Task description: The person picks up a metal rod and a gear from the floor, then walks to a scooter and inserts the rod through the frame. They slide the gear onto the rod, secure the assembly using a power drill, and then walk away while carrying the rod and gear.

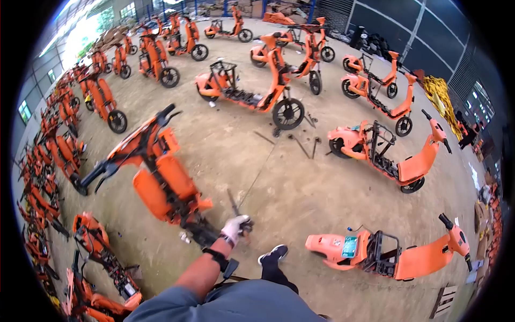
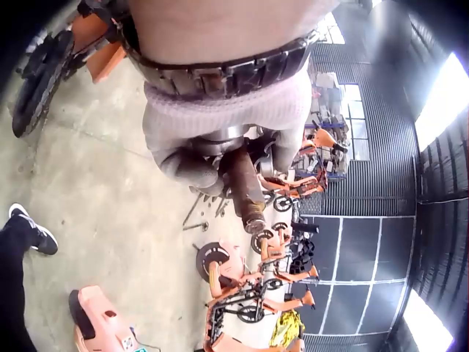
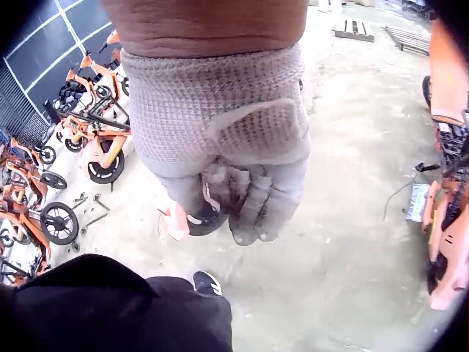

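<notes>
In a pale knit glove, my left hand [image 1: 235,228] grips a dark metal part with a rust-brown tube [image 2: 243,187], which points away from the wrist. From the hand a thin dark rod [image 1: 233,201] also sticks out in the head view. Close to that hand, an orange scooter [image 1: 166,185] stands with its handlebar towards the left. My gloved right hand [image 3: 231,158] appears only in the right wrist view. It hangs over the concrete floor with fingers [image 3: 249,216] loosely curled and nothing seen in them.
Orange scooters surround me, including one with a green label [image 1: 350,247] at lower right and another [image 1: 391,155] beyond it. Dark fork-like parts [image 1: 310,145] lie on the floor ahead. A yellow heap [image 1: 440,99] and a pallet [image 1: 444,301] are at the right.
</notes>
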Demonstrator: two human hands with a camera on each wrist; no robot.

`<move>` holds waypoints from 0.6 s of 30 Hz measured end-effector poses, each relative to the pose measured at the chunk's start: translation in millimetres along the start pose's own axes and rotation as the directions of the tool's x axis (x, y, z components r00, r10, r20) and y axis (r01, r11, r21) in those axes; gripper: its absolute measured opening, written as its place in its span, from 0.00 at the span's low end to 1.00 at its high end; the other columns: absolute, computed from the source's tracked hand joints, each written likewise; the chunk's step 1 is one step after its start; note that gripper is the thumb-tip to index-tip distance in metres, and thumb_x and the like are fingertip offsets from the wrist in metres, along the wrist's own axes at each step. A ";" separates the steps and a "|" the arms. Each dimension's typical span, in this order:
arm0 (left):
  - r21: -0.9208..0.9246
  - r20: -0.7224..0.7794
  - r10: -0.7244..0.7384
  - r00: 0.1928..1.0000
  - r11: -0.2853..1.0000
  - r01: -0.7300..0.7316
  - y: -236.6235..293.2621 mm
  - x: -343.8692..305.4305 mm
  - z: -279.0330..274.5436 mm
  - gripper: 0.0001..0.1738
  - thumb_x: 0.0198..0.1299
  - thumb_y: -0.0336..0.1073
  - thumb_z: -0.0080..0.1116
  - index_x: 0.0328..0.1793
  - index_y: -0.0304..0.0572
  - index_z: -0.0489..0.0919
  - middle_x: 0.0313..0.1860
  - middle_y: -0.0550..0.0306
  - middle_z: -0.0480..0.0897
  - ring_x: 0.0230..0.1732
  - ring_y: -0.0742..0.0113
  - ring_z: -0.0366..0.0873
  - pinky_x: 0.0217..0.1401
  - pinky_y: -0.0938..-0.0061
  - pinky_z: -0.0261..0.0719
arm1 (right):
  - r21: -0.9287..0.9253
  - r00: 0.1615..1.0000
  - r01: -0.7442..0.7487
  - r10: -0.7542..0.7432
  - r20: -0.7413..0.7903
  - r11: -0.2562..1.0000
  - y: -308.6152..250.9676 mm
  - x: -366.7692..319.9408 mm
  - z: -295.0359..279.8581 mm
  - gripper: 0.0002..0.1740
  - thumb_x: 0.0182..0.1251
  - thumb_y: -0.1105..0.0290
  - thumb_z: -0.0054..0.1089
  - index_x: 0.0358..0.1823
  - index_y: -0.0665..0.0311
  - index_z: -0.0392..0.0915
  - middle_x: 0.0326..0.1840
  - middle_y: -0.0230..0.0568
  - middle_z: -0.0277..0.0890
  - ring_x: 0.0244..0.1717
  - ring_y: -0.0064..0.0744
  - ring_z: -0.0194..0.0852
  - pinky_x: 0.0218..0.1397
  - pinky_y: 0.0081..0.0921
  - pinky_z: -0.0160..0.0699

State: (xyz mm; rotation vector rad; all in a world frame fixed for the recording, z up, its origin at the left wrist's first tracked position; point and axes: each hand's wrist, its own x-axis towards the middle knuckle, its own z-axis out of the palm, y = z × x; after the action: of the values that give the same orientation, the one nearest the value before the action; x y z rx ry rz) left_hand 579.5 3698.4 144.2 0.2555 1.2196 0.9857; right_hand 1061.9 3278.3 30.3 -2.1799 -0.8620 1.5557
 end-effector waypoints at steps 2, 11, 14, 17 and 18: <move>-0.034 -0.034 0.018 0.999 0.999 -0.019 19.8 29.1 22.6 0.11 0.60 0.38 0.58 0.39 0.35 0.80 0.34 0.48 0.85 0.29 0.60 0.82 0.29 0.68 0.78 | -0.441 0.871 0.474 -0.478 0.112 0.762 -5.6 70.3 -43.0 0.13 0.66 0.67 0.57 0.50 0.60 0.77 0.39 0.35 0.79 0.39 0.30 0.78 0.39 0.28 0.79; -0.060 -0.122 -0.019 0.992 0.998 0.012 68.4 137.7 120.3 0.10 0.59 0.39 0.58 0.36 0.38 0.80 0.31 0.50 0.84 0.26 0.60 0.80 0.28 0.66 0.78 | 0.389 0.982 0.069 0.005 -0.186 0.919 -323.5 132.7 -149.2 0.17 0.65 0.73 0.54 0.54 0.72 0.73 0.37 0.46 0.80 0.28 0.33 0.81 0.29 0.29 0.82; -0.017 -0.125 -0.062 0.990 0.998 0.061 69.5 202.6 142.8 0.10 0.59 0.40 0.58 0.33 0.42 0.79 0.30 0.50 0.84 0.28 0.58 0.80 0.32 0.64 0.79 | 0.413 0.975 0.069 0.027 -0.221 0.908 -319.3 145.7 -162.4 0.16 0.66 0.68 0.56 0.49 0.71 0.76 0.34 0.43 0.81 0.26 0.31 0.80 0.29 0.27 0.80; 0.069 -0.183 -0.046 0.982 0.996 0.059 81.3 249.2 182.9 0.10 0.59 0.41 0.59 0.32 0.43 0.79 0.28 0.53 0.84 0.28 0.60 0.81 0.30 0.66 0.78 | 0.623 0.993 -0.040 0.102 -0.064 0.781 -225.5 163.1 -167.2 0.16 0.68 0.67 0.55 0.56 0.59 0.73 0.40 0.41 0.79 0.40 0.35 0.78 0.39 0.34 0.80; 0.046 -0.180 -0.065 0.982 0.996 0.075 85.7 265.3 196.4 0.10 0.59 0.41 0.59 0.32 0.43 0.79 0.28 0.54 0.84 0.27 0.61 0.81 0.29 0.66 0.77 | 0.678 0.991 -0.054 0.125 -0.056 0.733 -209.3 154.6 -164.8 0.18 0.69 0.66 0.54 0.59 0.58 0.71 0.40 0.44 0.78 0.39 0.38 0.77 0.38 0.37 0.79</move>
State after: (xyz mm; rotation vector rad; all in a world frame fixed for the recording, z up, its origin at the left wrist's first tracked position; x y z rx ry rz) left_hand 709.9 4009.9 96.2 0.1667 1.4099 0.9313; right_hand 1190.5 3550.4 95.9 -1.7384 -0.0971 1.4735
